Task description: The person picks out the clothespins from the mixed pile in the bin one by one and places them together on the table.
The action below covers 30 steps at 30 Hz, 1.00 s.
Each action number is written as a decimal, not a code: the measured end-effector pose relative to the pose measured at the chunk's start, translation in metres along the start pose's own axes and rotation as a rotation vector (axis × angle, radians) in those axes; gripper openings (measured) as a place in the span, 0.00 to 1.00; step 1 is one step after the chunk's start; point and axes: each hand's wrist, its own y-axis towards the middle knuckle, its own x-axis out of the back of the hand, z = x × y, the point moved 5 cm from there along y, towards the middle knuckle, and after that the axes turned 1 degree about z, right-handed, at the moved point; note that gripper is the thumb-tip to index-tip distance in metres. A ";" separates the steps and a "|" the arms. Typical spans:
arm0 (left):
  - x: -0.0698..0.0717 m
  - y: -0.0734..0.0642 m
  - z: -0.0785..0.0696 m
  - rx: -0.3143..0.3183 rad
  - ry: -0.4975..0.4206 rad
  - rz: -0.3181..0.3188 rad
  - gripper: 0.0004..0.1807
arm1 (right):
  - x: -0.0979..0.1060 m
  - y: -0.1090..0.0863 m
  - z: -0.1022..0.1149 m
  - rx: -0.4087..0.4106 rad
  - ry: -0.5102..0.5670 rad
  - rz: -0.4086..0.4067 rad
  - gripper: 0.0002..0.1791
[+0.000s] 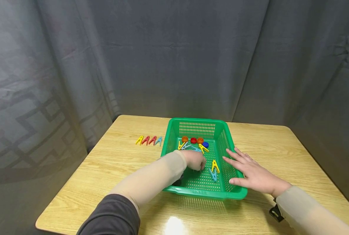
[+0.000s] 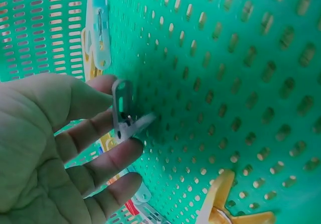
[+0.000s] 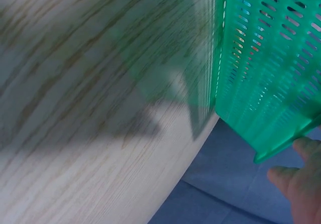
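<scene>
Inside the green basket (image 1: 203,193), my left hand (image 1: 194,159) reaches low over the perforated floor. In the left wrist view its thumb and fingers pinch a pale grey clothespin (image 2: 122,111), which the hand itself hides in the head view. A yellow clothespin (image 1: 215,166) and a blue clothespin (image 1: 213,175) lie to the right of that hand. Beyond it are more clothespins, among them a yellow one (image 1: 203,148). My right hand (image 1: 255,174) rests at the basket's right rim, fingers spread and straight.
Several bottle caps, including a red cap (image 1: 193,140) and a blue cap (image 1: 205,144), sit at the basket's far end. Left of the basket, a row of clothespins (image 1: 152,140) in yellow, red and blue lies on the wooden table (image 1: 112,160). Grey curtains (image 1: 177,65) hang behind.
</scene>
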 end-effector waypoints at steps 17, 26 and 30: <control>0.003 -0.001 0.005 0.167 0.042 -0.056 0.22 | 0.001 -0.001 0.003 0.001 0.011 -0.005 0.39; 0.000 -0.001 0.009 0.180 -0.023 -0.033 0.33 | 0.000 -0.001 0.003 -0.002 0.029 -0.002 0.39; 0.001 0.000 0.007 0.129 0.037 -0.022 0.22 | 0.000 0.000 0.003 0.002 0.029 -0.004 0.39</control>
